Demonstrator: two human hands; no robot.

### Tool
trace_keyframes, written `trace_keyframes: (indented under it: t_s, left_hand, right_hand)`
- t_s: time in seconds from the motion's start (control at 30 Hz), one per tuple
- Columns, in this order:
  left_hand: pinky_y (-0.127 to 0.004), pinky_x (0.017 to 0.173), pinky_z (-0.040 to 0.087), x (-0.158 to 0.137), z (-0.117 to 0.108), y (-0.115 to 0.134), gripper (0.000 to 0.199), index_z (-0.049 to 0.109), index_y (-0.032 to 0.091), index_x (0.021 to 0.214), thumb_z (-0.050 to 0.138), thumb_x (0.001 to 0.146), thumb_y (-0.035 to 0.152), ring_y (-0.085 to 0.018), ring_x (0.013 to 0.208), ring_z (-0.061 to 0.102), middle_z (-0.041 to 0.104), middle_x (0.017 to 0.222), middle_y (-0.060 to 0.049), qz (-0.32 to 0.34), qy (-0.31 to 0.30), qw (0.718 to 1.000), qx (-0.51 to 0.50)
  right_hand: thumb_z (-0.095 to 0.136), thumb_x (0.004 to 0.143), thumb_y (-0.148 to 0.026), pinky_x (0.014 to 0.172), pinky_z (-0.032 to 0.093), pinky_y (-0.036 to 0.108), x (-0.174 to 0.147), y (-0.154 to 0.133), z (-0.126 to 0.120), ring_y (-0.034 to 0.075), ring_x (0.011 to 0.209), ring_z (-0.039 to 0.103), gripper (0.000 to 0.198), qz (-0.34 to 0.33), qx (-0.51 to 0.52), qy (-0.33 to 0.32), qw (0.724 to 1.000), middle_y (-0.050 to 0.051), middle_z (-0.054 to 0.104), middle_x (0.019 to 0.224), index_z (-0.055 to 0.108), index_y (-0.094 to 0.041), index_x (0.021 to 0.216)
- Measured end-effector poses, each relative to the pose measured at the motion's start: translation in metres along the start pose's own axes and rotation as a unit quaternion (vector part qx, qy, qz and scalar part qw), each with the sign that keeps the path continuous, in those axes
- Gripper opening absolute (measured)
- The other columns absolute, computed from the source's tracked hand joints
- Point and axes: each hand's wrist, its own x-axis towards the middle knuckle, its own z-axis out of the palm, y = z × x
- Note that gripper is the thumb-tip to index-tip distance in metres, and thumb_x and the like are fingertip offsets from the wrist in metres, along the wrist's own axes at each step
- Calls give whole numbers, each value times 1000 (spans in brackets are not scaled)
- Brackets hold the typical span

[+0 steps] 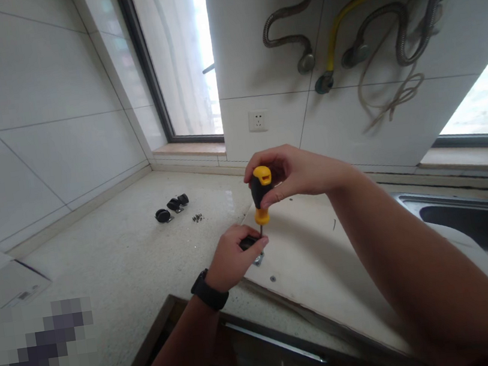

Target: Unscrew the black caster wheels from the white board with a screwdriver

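My right hand point(297, 170) is wrapped round the yellow and black handle of a screwdriver point(260, 196), which stands almost upright with its shaft pointing down. Under it, my left hand point(235, 256) grips a black caster wheel point(247, 242) at the near left corner of a pale board point(312, 252). Part of the caster's metal plate point(259, 259) shows below my fingers, against the board. The screwdriver's tip and whatever it meets are hidden by my left thumb and fingertips. A dark smartwatch or band point(209, 291) is on my left wrist.
Several loose black casters point(162, 215) and a small pile of screws point(197, 218) lie on the speckled countertop point(145, 257). A white box point(8, 283) stands at left, a steel sink point(481, 228) at right. Hoses and a yellow pipe point(332, 34) hang on the tiled wall.
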Motion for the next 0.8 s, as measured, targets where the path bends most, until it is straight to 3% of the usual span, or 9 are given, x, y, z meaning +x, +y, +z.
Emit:
trace_keyframes:
  t_s: [0.17,0.27,0.43,0.5,0.63,0.8]
  left_hand:
    - [-37,88,51,0,-1,1,13,76,21,92,74,92,34,-22,93,69,76,94,-4,-3,-10,1000,-5]
    - [-37,87,51,0,-1,1,12,75,21,92,74,92,33,-21,92,69,76,94,-4,-2,-6,1000,-1]
    - [-36,87,51,1,0,1,11,73,21,89,73,92,31,-21,90,68,74,92,-4,0,4,1000,8]
    - [-36,87,51,0,0,0,12,74,21,89,73,92,32,-21,90,68,74,92,-3,1,4,1000,8]
    - [-37,87,51,0,0,-1,13,75,21,93,74,92,34,-21,92,69,75,94,-4,-1,-5,1000,7]
    - [-38,89,50,0,-1,-1,12,76,23,93,74,93,34,-22,94,69,76,96,-4,9,-11,1000,4]
  right_hand:
    - [82,83,-21,102,57,41,-8,8,-6,23,116,69,43,-42,97,-80,991,11,71,123,63,-18,121]
    - [76,88,-23,99,58,42,-5,11,-3,23,117,68,37,-48,100,-88,990,11,69,124,59,-19,121]
    - [85,81,-40,69,53,29,6,6,4,15,81,60,36,-29,-68,-5,997,2,64,93,64,-19,101]
    - [87,77,-42,65,50,28,7,3,5,14,76,57,38,-21,-96,3,995,1,64,89,65,-19,98]
    - [89,73,-39,70,54,30,0,-1,-1,17,83,63,41,-7,-94,0,996,3,68,95,67,-19,102]
    - [78,85,-21,95,58,39,-10,6,-7,21,108,69,39,-20,61,-98,993,9,70,115,59,-19,119]
